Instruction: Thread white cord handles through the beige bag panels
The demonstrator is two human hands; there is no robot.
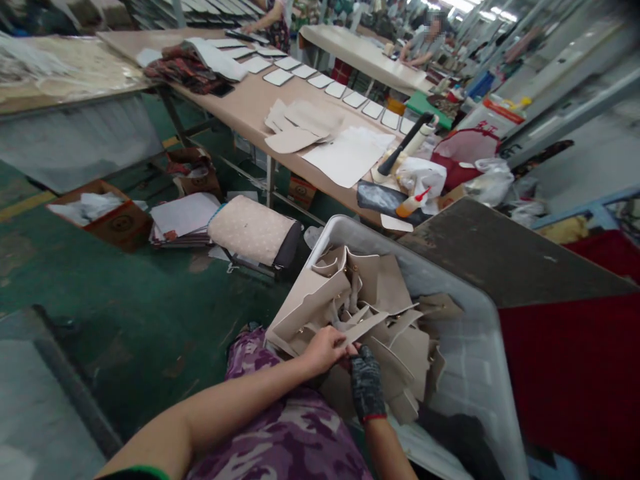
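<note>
My left hand [325,348], bare, is closed with its fingertips pinching a narrow beige strap [369,327] that looks like leather. Close beside it, my right hand [367,381] wears a dark grey fingerless glove with a red cuff edge. Its fingers curl at the strap's near end, partly hidden. Both hands are over a large white plastic bin [493,353]. Inside lie several beige bag-like pieces [387,280] with small brass-coloured studs, heaped at different angles. Some dark cloth [457,437] lies in the bin's near right part.
Beyond the bin runs a long brown-topped table [240,113] with beige sheets [300,127], a row of white-edged panels and a glue bottle [413,202]. A padded stool [253,227] and cardboard box [105,217] stand left. A dark board [515,253] flanks the bin. People work farther back.
</note>
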